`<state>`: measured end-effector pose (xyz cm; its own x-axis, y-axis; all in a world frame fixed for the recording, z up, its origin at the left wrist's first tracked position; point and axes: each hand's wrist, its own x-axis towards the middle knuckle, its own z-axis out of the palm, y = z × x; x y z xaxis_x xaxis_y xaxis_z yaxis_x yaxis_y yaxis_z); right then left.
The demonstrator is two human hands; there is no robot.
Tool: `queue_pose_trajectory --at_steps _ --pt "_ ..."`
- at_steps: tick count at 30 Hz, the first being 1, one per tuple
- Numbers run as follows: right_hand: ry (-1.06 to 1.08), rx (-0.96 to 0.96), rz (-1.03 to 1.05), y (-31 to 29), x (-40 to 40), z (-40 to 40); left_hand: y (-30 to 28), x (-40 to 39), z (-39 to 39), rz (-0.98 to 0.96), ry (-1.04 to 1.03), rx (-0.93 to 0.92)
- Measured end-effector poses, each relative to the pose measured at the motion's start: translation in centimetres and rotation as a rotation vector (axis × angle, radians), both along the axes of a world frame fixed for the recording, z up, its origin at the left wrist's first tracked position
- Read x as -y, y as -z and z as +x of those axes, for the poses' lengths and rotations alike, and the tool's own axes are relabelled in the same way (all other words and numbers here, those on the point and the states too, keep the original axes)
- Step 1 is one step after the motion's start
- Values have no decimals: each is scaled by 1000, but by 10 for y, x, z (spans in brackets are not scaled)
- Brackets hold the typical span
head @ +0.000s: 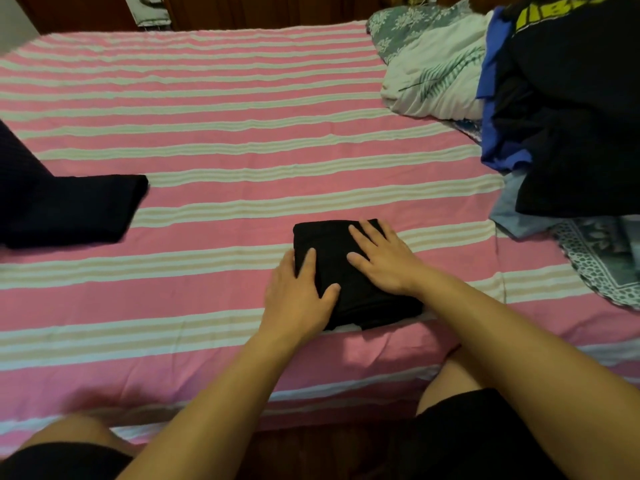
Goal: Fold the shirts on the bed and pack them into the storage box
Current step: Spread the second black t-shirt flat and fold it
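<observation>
A dark folded cloth (pixel 65 209) lies at nine o'clock on the pink striped bed sheet (pixel 214 109). The left hand (pixel 299 294) rests flat, fingers straight, on the left edge of the small black folded shirt (pixel 334 268). The right hand (pixel 384 258) presses flat on its top. A pile of dark and blue clothes (pixel 554 109) sits at two o'clock.

Folded black shirt (pixel 349 275) at 5 o'clock: matt soft cloth. Bed sheet (pixel 207 126): pink/white striped woven cloth, matt, slightly creased. Clothes pile (pixel 568 109) at 2 o'clock: matt fabric. Headboard (pixel 242 8) at 12: dark wood.
</observation>
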<state>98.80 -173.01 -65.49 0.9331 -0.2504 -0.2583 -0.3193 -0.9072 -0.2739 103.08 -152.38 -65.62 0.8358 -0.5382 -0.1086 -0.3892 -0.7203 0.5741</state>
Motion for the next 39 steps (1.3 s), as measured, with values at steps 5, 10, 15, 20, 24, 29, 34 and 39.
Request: queue_pose_trajectory --at_steps 5,10,15,20,24,29,34,39 --pt "419 235 336 -17 -12 -36 -27 -6 22 -205 -213 -65" --pt "666 85 315 -27 -26 -63 -39 31 87 161 205 81" --pt "643 32 528 -52 -12 -53 -47 72 107 342 355 1" --pt "773 293 659 -64 24 -31 -69 9 100 151 154 -662" --pt "791 165 508 -40 2 -34 -39 -44 50 178 32 -405" --pt "901 172 576 -32 -12 -48 -22 -8 28 -93 -222 -376" --pt "845 306 673 -56 -43 -50 -55 -22 15 -599 -367 -783" --pt "663 323 861 -69 -129 17 -92 -137 59 -739 -417 -885"
